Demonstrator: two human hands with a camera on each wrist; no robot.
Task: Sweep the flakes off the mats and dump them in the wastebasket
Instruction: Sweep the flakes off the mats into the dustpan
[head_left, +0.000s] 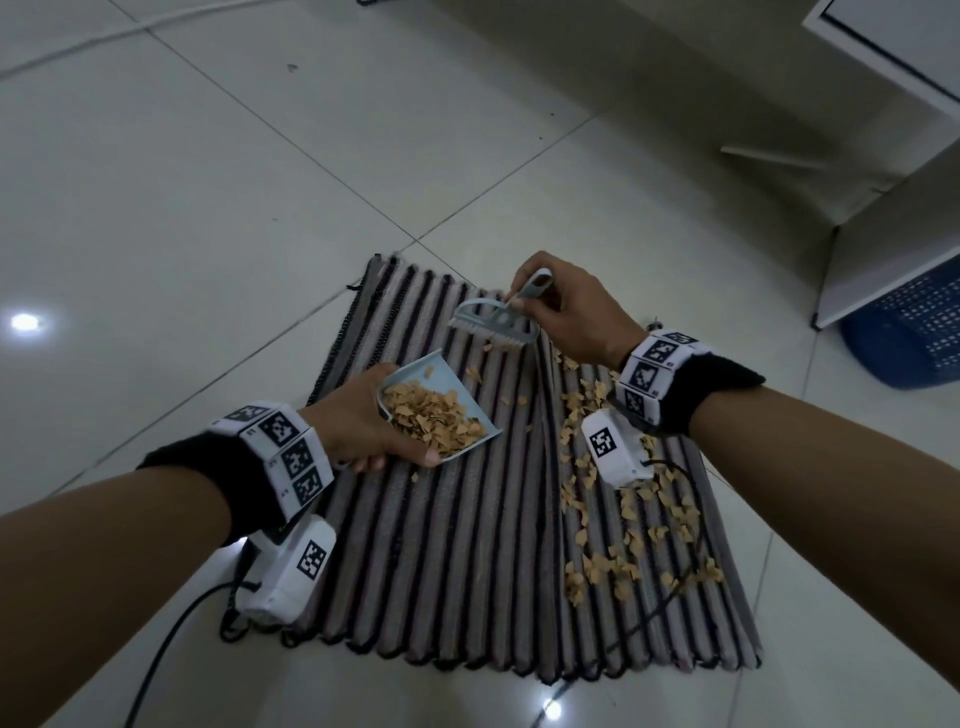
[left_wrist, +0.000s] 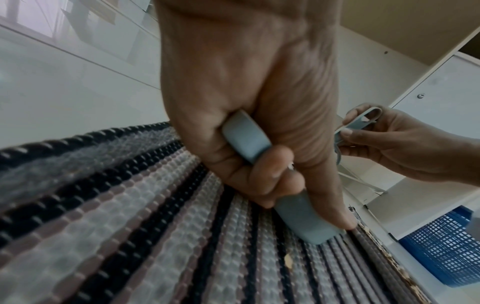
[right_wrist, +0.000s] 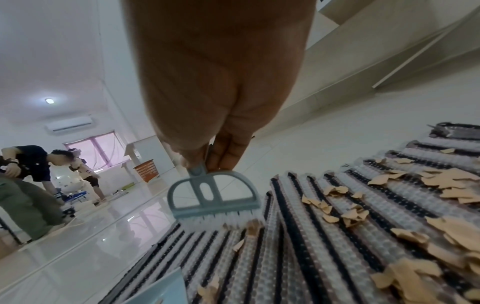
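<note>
Tan flakes (head_left: 631, 512) scattered over mats (head_left: 467, 545) striped in black, grey and dusty pink. Pale blue dustpan (head_left: 470, 382); grey-blue brush (head_left: 496, 325) with white bristles. Deep blue lattice wastebasket (head_left: 914, 332) on glossy white floor tiles (head_left: 182, 208); black-and-white square-code wristbands (head_left: 283, 449).

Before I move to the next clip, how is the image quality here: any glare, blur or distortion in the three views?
Head view: dim, lamp glare on the floor tiles, edges bowed, flakes in the dustpan sharp. Left wrist view: left hand looms large, mat soft. Right wrist view: right hand blurred, brush clear, the floor mirrors the window.
</note>
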